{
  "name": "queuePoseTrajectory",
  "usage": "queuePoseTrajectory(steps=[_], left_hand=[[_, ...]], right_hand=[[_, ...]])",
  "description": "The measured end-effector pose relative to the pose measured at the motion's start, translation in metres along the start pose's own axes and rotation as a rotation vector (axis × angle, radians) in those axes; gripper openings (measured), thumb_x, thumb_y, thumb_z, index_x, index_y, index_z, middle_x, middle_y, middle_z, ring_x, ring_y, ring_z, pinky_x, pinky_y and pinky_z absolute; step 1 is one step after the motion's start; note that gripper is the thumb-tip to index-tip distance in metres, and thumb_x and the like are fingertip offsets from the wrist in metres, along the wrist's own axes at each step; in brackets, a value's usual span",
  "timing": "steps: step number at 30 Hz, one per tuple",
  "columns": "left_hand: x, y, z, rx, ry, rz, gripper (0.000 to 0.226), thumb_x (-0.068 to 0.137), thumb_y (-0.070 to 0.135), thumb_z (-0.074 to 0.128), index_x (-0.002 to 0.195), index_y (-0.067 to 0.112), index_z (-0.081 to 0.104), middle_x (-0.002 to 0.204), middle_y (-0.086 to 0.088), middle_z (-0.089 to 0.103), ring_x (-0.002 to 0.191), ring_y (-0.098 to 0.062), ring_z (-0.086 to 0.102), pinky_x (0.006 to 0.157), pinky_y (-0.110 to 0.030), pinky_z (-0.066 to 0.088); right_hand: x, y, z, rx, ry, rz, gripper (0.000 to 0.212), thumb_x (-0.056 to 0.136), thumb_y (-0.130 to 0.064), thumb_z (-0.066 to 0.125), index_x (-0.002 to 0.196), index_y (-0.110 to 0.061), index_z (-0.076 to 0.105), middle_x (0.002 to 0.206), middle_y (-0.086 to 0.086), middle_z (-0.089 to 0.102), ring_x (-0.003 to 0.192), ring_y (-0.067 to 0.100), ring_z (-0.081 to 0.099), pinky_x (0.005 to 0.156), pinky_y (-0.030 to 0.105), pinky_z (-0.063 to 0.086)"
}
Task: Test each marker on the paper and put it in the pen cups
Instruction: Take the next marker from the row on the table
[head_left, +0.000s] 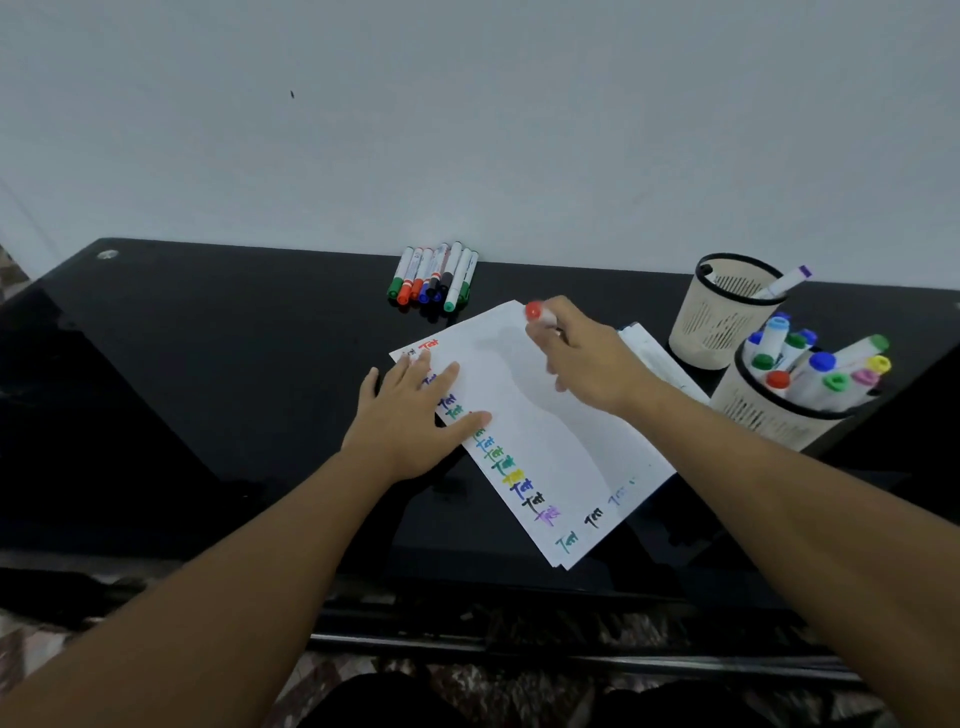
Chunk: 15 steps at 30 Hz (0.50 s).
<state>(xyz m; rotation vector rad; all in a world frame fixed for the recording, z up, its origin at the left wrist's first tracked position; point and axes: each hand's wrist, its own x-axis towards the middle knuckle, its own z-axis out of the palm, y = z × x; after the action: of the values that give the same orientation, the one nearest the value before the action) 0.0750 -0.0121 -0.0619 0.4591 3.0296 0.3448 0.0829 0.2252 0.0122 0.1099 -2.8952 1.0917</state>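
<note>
i'm pressing my left hand (410, 415) flat, fingers spread, on the paper (545, 415) to steady it, while my right hand (582, 358) is pinching the red-capped marker (537, 313) above the paper's far corner, left of the pen cups (727, 312).

We see the left hand (415, 415) pressing flat on the white paper (545, 441), which carries a column of coloured test marks. The right hand (587, 358) grips a red-capped marker (537, 313) above the sheet. A row of markers (434, 278) lies by the wall on the black table (208, 364). Near the right edge stand two pen cups: the nearer cup (769, 415) full, the farther cup (711, 322) holding one purple-tipped marker (787, 283).
</note>
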Motion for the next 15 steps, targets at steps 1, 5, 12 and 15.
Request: queuePoseTrajectory(steps=[1,5,12,15], left_hand=[[0.001,0.0,0.001,0.005,0.006,-0.001,0.093,0.082,0.092,0.017,0.16,0.042,0.012,0.171,0.003,0.001,0.156,-0.016,-0.006,0.124,-0.053,-0.006],[-0.001,0.001,0.001,-0.015,0.02,0.006,0.093,0.082,0.091,0.019,0.16,0.04,0.018,0.17,0.002,0.005,0.156,-0.016,-0.005,0.125,-0.051,-0.007],[-0.006,0.003,-0.002,-0.094,0.055,0.026,0.089,0.085,0.085,0.033,0.158,0.034,0.031,0.169,-0.001,0.016,0.156,-0.018,0.005,0.127,-0.043,0.003],[-0.007,0.005,-0.005,-0.101,0.046,0.021,0.088,0.086,0.084,0.035,0.158,0.033,0.031,0.169,0.0,0.016,0.156,-0.017,0.006,0.127,-0.042,0.005]], right_hand=[[-0.001,-0.002,-0.004,-0.047,0.024,-0.002,0.03,0.107,-0.055,0.037,0.113,-0.03,0.054,0.089,-0.003,0.068,0.079,0.021,0.067,0.078,0.042,0.056],[0.001,-0.003,-0.026,-0.202,0.185,-0.063,0.033,0.105,-0.049,0.044,0.103,-0.019,0.057,0.085,-0.005,0.069,0.077,0.02,0.065,0.076,0.046,0.057],[0.004,-0.011,-0.098,-0.287,0.406,-0.099,0.024,0.101,-0.039,0.057,0.116,-0.022,0.049,0.089,-0.009,0.073,0.075,0.021,0.065,0.073,0.042,0.056],[0.007,-0.003,-0.134,-0.299,0.502,-0.013,0.027,0.101,-0.039,0.059,0.117,-0.019,0.052,0.093,-0.003,0.071,0.082,0.022,0.065,0.076,0.04,0.053]])
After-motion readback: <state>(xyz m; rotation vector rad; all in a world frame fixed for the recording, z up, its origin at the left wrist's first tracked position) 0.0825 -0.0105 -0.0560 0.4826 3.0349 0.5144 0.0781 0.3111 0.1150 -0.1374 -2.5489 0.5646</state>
